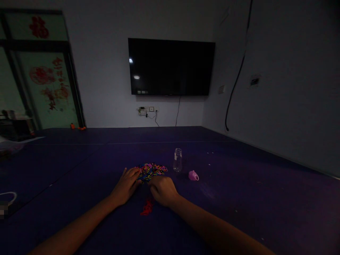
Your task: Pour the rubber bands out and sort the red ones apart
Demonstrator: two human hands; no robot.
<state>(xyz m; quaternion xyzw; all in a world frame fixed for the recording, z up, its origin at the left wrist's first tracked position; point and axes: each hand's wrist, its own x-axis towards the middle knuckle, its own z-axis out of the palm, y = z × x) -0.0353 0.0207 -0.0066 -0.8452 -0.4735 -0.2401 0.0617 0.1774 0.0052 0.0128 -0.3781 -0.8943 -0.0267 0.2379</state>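
A pile of small multicoloured bands (151, 171) lies on the dark purple surface (106, 226). At the pile's left edge rests my left hand (126, 186), its fingers spread. My right hand (163, 190) is at the pile's near right side with its fingers curled down; whatever its fingertips hold, if anything, is hidden. A smaller heap of red bands (147, 207) lies nearer to me, between my forearms. Behind and right of the pile stands a clear open bottle (177, 161). The pink cap (193, 175) with a loop lies to the right of the bottle.
A television (171, 67) hangs on the far wall above sockets and cables. Small orange objects (82, 128) lie at the far left edge of the surface. A white curved object (9, 198) is at the left. Tiny white bits are scattered to the right.
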